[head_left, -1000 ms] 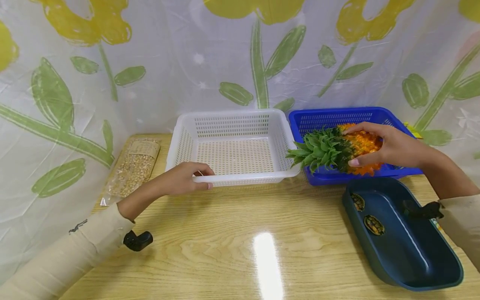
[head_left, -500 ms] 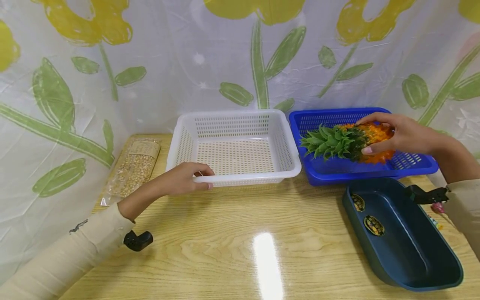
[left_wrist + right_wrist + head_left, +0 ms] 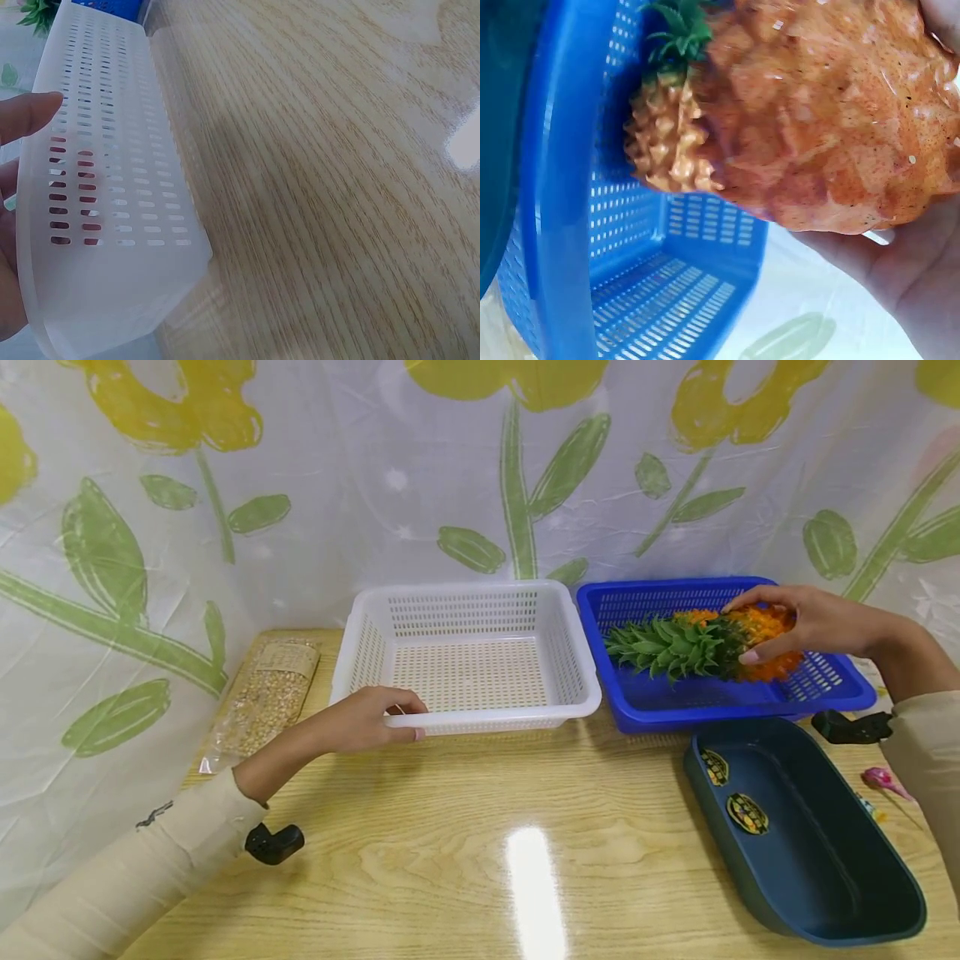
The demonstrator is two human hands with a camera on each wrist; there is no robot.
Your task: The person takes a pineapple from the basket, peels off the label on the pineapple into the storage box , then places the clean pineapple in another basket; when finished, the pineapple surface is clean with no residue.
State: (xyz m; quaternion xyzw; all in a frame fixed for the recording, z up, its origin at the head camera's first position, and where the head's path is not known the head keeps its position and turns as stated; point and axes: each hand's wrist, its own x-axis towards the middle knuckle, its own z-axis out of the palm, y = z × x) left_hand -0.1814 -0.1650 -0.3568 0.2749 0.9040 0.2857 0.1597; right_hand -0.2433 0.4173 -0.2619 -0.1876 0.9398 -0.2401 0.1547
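Observation:
My left hand (image 3: 375, 718) grips the near rim of a white plastic basket (image 3: 495, 720), thumb outside and fingers over the inner side. In the left wrist view, the thumb (image 3: 30, 116) lies against its slotted wall. My right hand (image 3: 832, 622) holds an orange pineapple (image 3: 761, 631) from above, its green leafy crown (image 3: 667, 647) pointing left over a blue basket (image 3: 652, 718). The right wrist view shows this pineapple's bumpy body (image 3: 825, 120) large, with a smaller pineapple (image 3: 667, 135) beside it in the blue basket. The hand covers part of the held pineapple.
A dark teal tub (image 3: 806, 835) with two stickers stands in front of the blue basket. At the left lies a clear bag of grains (image 3: 273, 693). A pink-wrapped lollipop (image 3: 885, 779) is right of the tub. A flower-print curtain (image 3: 315, 485) hangs behind.
My right hand has carried the pineapple rightward, from overlapping the blue basket's left rim to over its middle. The left hand stays on the white basket's rim.

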